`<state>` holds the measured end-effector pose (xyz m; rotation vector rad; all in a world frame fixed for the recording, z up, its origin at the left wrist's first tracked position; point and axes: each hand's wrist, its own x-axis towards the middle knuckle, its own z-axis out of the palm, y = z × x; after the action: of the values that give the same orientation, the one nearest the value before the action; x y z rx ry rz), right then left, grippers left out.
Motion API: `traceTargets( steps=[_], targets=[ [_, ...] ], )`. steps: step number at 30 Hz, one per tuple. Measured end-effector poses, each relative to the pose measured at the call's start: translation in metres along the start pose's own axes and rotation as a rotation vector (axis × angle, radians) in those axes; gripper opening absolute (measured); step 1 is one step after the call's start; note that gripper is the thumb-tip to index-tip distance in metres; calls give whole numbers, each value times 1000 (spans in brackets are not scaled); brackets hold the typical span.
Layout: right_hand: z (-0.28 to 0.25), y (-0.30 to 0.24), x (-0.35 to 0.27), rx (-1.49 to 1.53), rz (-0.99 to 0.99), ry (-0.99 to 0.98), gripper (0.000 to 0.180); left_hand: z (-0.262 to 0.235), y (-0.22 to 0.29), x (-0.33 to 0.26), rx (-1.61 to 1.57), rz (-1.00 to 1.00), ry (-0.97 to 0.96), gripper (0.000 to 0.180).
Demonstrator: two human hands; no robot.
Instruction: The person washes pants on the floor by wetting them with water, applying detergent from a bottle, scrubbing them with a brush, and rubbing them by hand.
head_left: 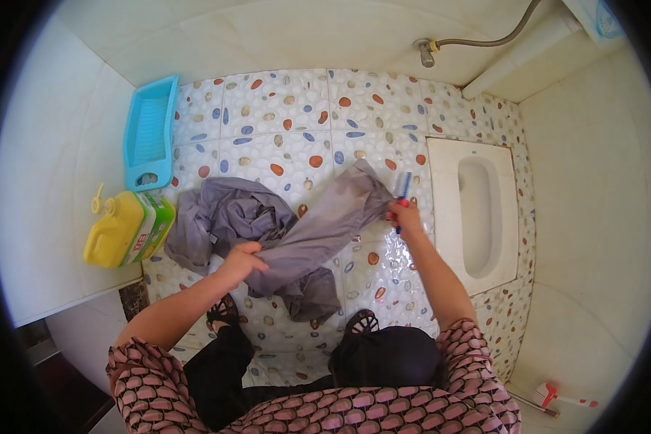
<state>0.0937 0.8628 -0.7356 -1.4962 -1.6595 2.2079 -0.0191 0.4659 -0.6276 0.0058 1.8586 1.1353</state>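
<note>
A crumpled grey garment (318, 230) lies across the pebble-patterned floor, one long part of it stretched out to the right with a damp, darker patch. My left hand (240, 266) is closed on the cloth near its middle, thumb on top. In my right hand (406, 217) is a scrubbing brush (403, 189) with a red and blue handle, its pale blue bristles pointing away from me. The fingers of that hand touch the far right end of the cloth; whether they also pinch it, I cannot tell.
At left stand a yellow pump jug (116, 235) and, beyond it, a blue washboard (150, 134) against the wall. A squat toilet (477, 217) is set into the floor at right. A tap with a hose (428, 54) juts from the far wall. My sandalled feet are close to the cloth.
</note>
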Motion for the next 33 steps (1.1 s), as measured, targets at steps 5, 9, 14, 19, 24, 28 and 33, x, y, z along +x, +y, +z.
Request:
traceTargets(
  steps=[5,9,14,19,24,28,33],
  targets=[
    [-84,-63,-2,442,133,-295,8,-35,-9,36,-484,-143,381,19],
    [-92,-134,-24,366,-151,-391,9,-41,3,42,-358,58,127,21],
    [-78,-161,-25,284,-422,-240,12,-15,18,26,64,381,113,23],
    [-73,-92,0,-182,-257,104,24,8,15,7,205,335,-13,57],
    [-2,-43,60,-595,-771,63,34,7,15,10,243,168,-87,55],
    [87,-66,50,-804,-1077,41,35,4,25,-10,180,238,-65,52],
    [75,-90,72,-987,-821,-123,34,-2,22,-10,134,326,-43,51]
  ],
)
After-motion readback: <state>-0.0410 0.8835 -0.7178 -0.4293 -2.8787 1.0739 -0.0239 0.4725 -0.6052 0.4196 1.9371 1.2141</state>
